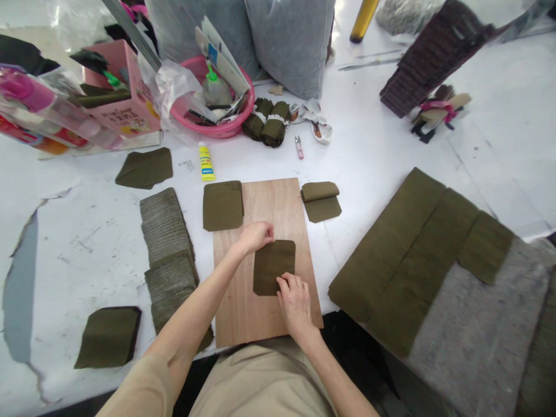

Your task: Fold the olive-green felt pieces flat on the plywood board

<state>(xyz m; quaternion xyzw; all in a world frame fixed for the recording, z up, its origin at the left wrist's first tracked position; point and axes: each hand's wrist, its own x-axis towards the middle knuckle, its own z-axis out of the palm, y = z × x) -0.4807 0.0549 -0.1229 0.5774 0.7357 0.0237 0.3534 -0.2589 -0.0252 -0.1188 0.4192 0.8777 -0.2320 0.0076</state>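
Worker's left hand, fingertips pinched together, and right hand, fingers slightly apart, apparently steady olive fabric piece.

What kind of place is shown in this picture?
Probably a sewing or garment workshop: there are many cut pieces of olive fabric, such as the stack at the near left, small pink thread snips, and a wooden board used as a work surface.

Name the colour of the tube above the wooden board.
Yellow tube, best in the head view.
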